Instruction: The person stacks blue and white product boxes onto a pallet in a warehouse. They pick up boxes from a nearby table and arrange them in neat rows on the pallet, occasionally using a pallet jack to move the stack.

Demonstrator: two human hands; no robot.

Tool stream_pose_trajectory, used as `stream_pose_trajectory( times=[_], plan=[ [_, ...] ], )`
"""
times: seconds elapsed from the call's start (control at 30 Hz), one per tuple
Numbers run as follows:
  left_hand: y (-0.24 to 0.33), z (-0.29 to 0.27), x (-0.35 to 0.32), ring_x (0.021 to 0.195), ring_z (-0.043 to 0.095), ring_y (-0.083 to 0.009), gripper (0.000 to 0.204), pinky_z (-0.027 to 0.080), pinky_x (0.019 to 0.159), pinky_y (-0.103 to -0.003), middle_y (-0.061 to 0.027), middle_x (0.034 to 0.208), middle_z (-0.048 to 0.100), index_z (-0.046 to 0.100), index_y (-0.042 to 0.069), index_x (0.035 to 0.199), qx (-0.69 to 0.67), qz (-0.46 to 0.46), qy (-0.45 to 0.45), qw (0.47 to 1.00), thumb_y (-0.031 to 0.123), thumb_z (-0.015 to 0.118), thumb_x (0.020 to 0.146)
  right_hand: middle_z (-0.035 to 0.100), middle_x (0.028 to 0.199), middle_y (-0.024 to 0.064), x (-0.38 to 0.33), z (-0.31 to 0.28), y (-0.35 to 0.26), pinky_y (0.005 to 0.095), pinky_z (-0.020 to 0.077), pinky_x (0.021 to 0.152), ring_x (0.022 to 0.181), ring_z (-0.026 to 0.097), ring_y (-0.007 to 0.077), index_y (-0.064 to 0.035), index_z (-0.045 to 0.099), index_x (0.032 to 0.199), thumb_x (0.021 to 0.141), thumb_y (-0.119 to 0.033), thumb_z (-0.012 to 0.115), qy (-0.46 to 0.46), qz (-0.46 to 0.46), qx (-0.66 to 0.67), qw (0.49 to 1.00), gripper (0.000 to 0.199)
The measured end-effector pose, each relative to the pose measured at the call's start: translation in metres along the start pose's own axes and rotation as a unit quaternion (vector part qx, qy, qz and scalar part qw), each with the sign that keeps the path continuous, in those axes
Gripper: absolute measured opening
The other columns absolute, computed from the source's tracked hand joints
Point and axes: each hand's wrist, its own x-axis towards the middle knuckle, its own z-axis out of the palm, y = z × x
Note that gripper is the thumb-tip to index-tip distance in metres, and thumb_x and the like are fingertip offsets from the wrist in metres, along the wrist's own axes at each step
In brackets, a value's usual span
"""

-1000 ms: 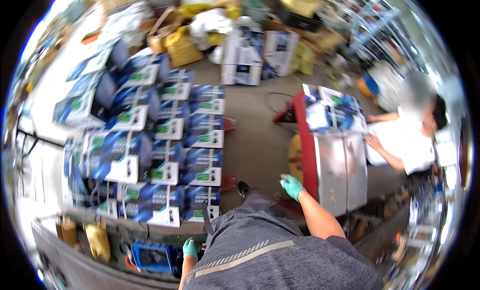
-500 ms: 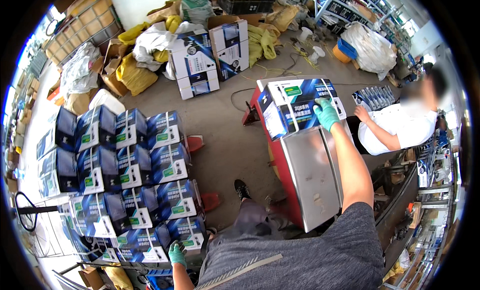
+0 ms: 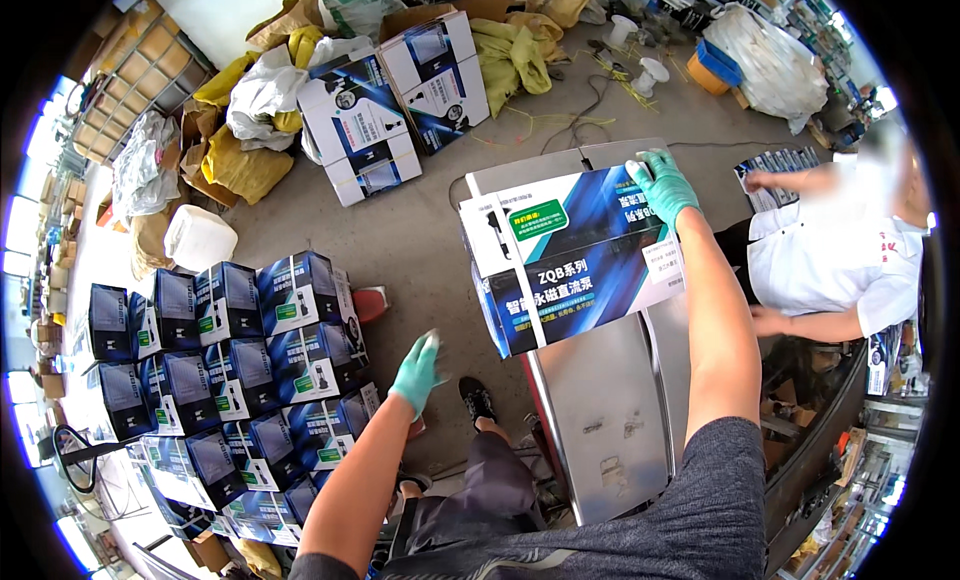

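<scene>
Right hand [image 3: 662,185] now flat on box's [image 3: 575,255] far corner, unclamped; left hand [image 3: 417,372] risen, open, empty, nearing box

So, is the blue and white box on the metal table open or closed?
Closed. The box shows flat, unbroken faces with no raised flap; the right hand lies on its far top edge.

I am seeing a bright, evenly daylit scene; strong light is blowing out the windows [image 3: 28,230] along the left rim into white patches. Glare is washing over the steel table [image 3: 610,420] and the glossy blue box [image 3: 575,265]. Shadows are lying soft and short on the concrete floor [image 3: 420,230]. Straight edges are bending toward the black circular border, and detail is smearing slightly near the rim.
</scene>
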Motion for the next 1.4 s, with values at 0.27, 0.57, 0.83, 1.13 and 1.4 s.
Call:
stream_pose_trajectory(
  times=[0.27,0.57,0.83,1.13,1.4],
  plan=[
    [0.026,0.079,0.104,0.126,0.055,-0.0339,0.085,0.043,0.111,-0.048,-0.0159,0.145,0.052,0.042,0.007,0.150,-0.289,-0.107,-0.243,0.920,0.073,0.027,0.097,0.052,0.126,0.0235,-0.078,-0.013,0.033,0.0477,0.0456,0.096,0.115,0.055,0.0435,-0.0054,0.056,0.123,0.098,-0.045,0.057,0.010,-0.033,0.015,0.999,0.047],
    [-0.010,0.023,0.029,0.085,0.067,-0.0160,0.041,0.056,0.078,-0.036,-0.0052,0.099,0.072,0.072,0.008,0.108,-0.291,-0.049,-0.015,0.955,0.046,0.066,0.094,0.056,0.127,0.0193,-0.209,0.008,0.023,0.0474,0.0437,0.102,0.118,0.056,0.0386,-0.0054,0.059,0.119,0.098,-0.042,0.054,0.050,0.000,0.194,0.980,0.043],
    [-0.054,-0.106,-0.190,0.097,0.063,-0.0128,0.042,0.051,0.089,-0.032,-0.0064,0.108,0.072,0.071,0.000,0.117,-0.168,0.184,0.183,0.951,0.035,0.054,0.102,0.060,0.127,0.0156,-0.265,0.108,-0.082,0.0471,0.0421,0.108,0.122,0.056,0.0343,-0.0054,0.062,0.115,0.097,-0.039,0.051,-0.107,0.025,0.669,0.735,0.040],
    [-0.062,-0.306,-0.471,0.095,0.065,-0.0200,0.042,0.051,0.092,-0.036,-0.0123,0.100,0.071,0.071,-0.002,0.097,-0.384,0.484,0.545,0.567,0.033,0.046,0.099,0.065,0.122,0.0134,-0.399,0.194,-0.501,0.0504,0.0451,0.106,0.118,0.059,0.0318,-0.0078,0.066,0.106,0.088,-0.034,0.058,-0.514,0.075,0.791,0.323,0.033],
    [-0.083,-0.604,-0.620,0.119,0.058,-0.0301,0.070,0.046,0.106,-0.047,-0.0190,0.129,0.059,0.054,0.000,0.131,-0.316,0.706,0.456,0.441,0.061,0.046,0.097,0.068,0.118,0.0178,-0.559,0.208,-0.861,0.0483,0.0569,0.090,0.100,0.068,0.0341,-0.0013,0.065,0.116,0.084,-0.032,0.057,-0.586,0.018,0.748,0.311,0.045]
  ],
)
